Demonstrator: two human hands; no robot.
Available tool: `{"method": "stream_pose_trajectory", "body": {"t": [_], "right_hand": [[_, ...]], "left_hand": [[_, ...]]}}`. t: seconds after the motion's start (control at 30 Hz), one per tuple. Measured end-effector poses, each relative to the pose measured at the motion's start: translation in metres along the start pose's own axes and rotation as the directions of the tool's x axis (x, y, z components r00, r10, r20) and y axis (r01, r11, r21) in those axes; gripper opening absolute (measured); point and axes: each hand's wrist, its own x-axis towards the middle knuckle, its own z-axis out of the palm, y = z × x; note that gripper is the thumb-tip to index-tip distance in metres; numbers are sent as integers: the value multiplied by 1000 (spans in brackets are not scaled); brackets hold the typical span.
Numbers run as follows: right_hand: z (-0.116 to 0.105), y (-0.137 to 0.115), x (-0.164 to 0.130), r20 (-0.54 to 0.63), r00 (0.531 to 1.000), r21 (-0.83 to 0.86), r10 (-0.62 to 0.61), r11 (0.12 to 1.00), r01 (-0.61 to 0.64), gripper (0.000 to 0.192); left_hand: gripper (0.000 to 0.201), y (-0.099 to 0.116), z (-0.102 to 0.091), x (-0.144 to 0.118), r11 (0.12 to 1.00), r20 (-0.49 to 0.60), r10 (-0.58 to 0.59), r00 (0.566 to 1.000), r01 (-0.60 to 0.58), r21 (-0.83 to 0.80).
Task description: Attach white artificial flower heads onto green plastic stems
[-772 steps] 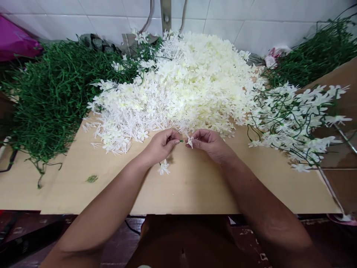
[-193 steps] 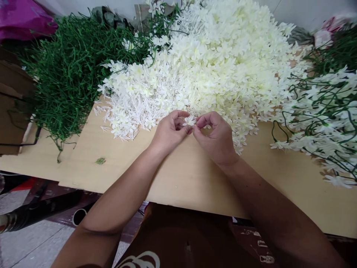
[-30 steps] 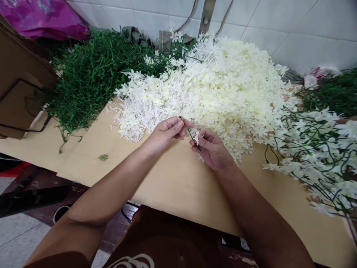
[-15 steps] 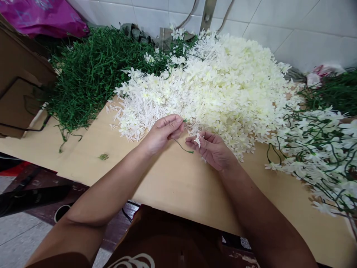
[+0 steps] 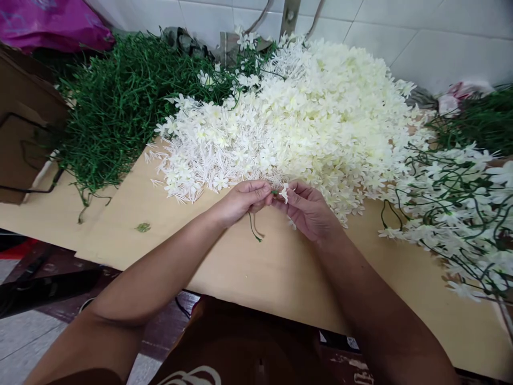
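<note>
My left hand [image 5: 240, 200] pinches a thin green stem [image 5: 254, 229] whose loose end hangs down below the fingers. My right hand [image 5: 308, 209] holds a small white flower [image 5: 285, 192] between thumb and fingers. The flower is right at the stem's tip, where both hands meet above the wooden board [image 5: 256, 267]. Just behind the hands lies a big heap of loose white flowers [image 5: 304, 117].
A mass of bare green stems [image 5: 116, 101] lies at the left. Stems with white flowers on them [image 5: 452, 198] are piled at the right. A cardboard box [image 5: 24, 133] stands at the far left, a purple bag [image 5: 48, 21] behind it. The tiled wall [image 5: 401, 32] closes the back.
My hands have come together: the stem's tip, apart from the flower half a second ago, is now at the flower. The stem's free end has swung down below my left hand.
</note>
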Motion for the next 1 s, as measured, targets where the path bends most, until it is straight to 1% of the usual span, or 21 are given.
{"method": "stream_pose_trajectory", "body": {"t": [0.1, 0.37, 0.47, 0.6, 0.73, 0.87, 1.0], "right_hand": [[0, 1, 0, -3, 1000, -4, -1, 1000, 1, 26], [1, 3, 0, -38, 999, -59, -23, 998, 21, 31], [0, 4, 0, -49, 997, -113, -52, 993, 46, 32], [-2, 6, 0, -61, 991, -226, -116, 969, 100, 33], [-1, 6, 0, -68, 987, -252, -146, 960, 124, 37], [1, 6, 0, -60, 990, -232, -126, 967, 109, 36], [1, 8, 0, -18, 990, -274, -142, 953, 132, 35]], "left_hand": [[45, -1, -1, 1, 1000, 1, -14, 1000, 14, -18], [46, 0, 2, 1, 1000, 16, -24, 1000, 24, -5], [46, 0, 2, 1, 1000, 6, -24, 1000, 24, 3], [48, -1, 3, 1, 999, 3, -16, 1000, 16, 30], [49, -2, 2, 2, 999, 17, -6, 1000, 5, 42], [48, -1, 0, 2, 999, 44, -23, 999, 21, 46], [51, 1, 1, 1, 996, 41, -23, 999, 20, 89]]}}
